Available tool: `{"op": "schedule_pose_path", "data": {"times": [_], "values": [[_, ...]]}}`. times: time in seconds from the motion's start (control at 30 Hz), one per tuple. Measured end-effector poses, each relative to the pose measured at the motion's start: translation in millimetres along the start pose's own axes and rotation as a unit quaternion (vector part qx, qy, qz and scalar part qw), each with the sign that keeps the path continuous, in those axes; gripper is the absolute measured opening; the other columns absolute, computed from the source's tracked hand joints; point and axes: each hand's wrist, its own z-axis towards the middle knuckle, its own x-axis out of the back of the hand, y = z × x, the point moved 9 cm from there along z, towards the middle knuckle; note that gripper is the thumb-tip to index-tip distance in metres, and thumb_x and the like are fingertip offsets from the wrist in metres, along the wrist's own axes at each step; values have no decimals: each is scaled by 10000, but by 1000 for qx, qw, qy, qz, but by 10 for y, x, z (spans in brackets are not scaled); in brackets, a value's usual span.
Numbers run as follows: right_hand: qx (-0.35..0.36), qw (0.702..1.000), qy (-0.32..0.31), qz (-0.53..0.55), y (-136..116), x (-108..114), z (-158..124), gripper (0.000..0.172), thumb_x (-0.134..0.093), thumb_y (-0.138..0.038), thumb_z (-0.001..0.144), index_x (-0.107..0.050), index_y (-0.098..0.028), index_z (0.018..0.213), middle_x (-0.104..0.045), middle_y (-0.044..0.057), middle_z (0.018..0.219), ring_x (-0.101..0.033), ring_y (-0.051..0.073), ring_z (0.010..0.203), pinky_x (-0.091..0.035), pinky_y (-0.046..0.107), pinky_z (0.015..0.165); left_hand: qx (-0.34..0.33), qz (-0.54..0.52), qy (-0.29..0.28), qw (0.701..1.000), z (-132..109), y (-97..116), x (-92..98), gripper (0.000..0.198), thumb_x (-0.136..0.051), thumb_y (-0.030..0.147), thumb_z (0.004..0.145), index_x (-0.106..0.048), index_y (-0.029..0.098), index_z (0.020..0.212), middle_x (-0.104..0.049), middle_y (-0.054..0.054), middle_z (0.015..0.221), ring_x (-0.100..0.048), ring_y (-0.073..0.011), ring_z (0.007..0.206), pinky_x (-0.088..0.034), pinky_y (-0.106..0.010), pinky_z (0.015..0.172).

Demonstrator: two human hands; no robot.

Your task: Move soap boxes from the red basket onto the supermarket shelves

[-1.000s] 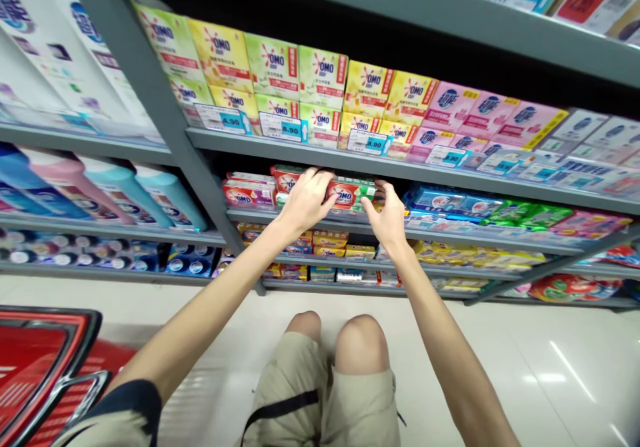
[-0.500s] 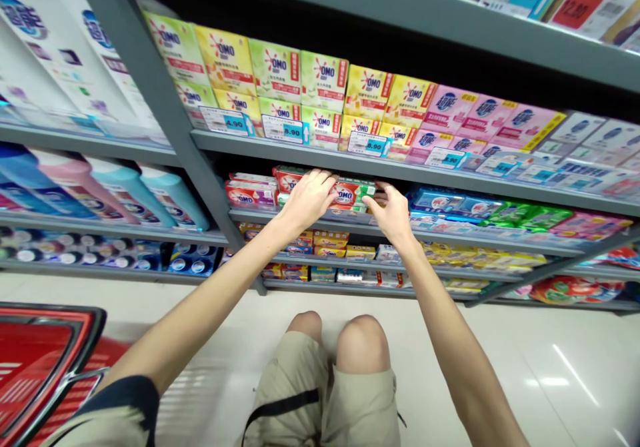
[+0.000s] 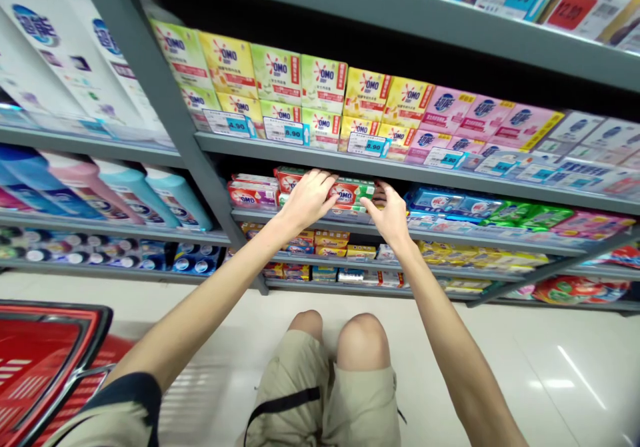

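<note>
On the shelf below the upright soap boxes, a red and green OMO pack (image 3: 350,192) lies at the front, between my two hands. My left hand (image 3: 311,197) holds its left part, with the fingers over the top and the thumb on the front. At the pack's right end is my right hand (image 3: 389,208), its thumb at the front corner and its fingers curled behind the end. More red OMO packs (image 3: 287,180) sit just left of my left hand, partly covered by it. Purple and red OMO packs (image 3: 250,195) are stacked farther left.
Yellow and green OMO boxes (image 3: 323,77) line the shelf above. Blue packs (image 3: 437,200) lie right of my right hand. A grey upright post (image 3: 165,100) divides the shelving. A red basket or cart (image 3: 45,367) stands at the lower left.
The camera view has shifted slightly. Both hands stay around the same pack, with my right thumb a little farther left along its front.
</note>
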Motion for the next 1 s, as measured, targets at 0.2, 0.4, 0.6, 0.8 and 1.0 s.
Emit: {"op": "schedule_pose_path", "data": {"times": [0.2, 0.4, 0.6, 0.8, 1.0], "values": [[106, 986, 66, -112, -407, 237, -241, 418, -577, -347, 996, -552, -175, 1376, -600, 181, 1314, -595, 288, 1218, -495, 486, 1057, 34, -38, 72, 996, -260, -268, 317, 425, -455, 262, 1016, -534, 96, 1398, -629, -177, 1355, -539, -296, 1305, -429, -483, 1142], [230, 960, -35, -154, -998, -270, -157, 371, -519, -298, 1029, -568, -204, 1385, -646, 136, 1367, -551, 295, 1276, -438, 493, 1091, 105, -17, 75, 991, -411, -873, 450, 370, -553, 348, 976, -654, 151, 1273, -702, -149, 1234, -593, -319, 1211, -467, -511, 1078], [217, 942, -114, -230, -1093, -875, 113, 363, -540, -252, 1007, -612, -109, 1333, -697, 190, 1249, -597, 345, 1151, -464, 502, 1015, 122, -45, 30, 991, -360, -1057, 356, 289, -575, 348, 964, -755, 190, 1126, -769, -126, 1152, -684, -288, 1089, -525, -471, 1011], [169, 961, -80, -204, -978, -922, 230, 273, -489, -257, 1032, -710, -189, 1177, -758, 142, 1125, -630, 324, 1039, -457, 522, 982, 131, -66, 49, 988, -385, -1054, 440, 249, -603, 319, 949, -784, 189, 1060, -781, -124, 1135, -708, -285, 1077, -534, -439, 1005], [202, 963, -62, -165, -992, -897, 205, 260, -517, -285, 1033, -728, -234, 1176, -758, 91, 1186, -605, 311, 1106, -438, 504, 1008, 133, -78, 65, 986, -442, -1023, 514, 262, -599, 339, 952, -779, 190, 1071, -770, -113, 1165, -697, -275, 1105, -523, -427, 1023]]}}
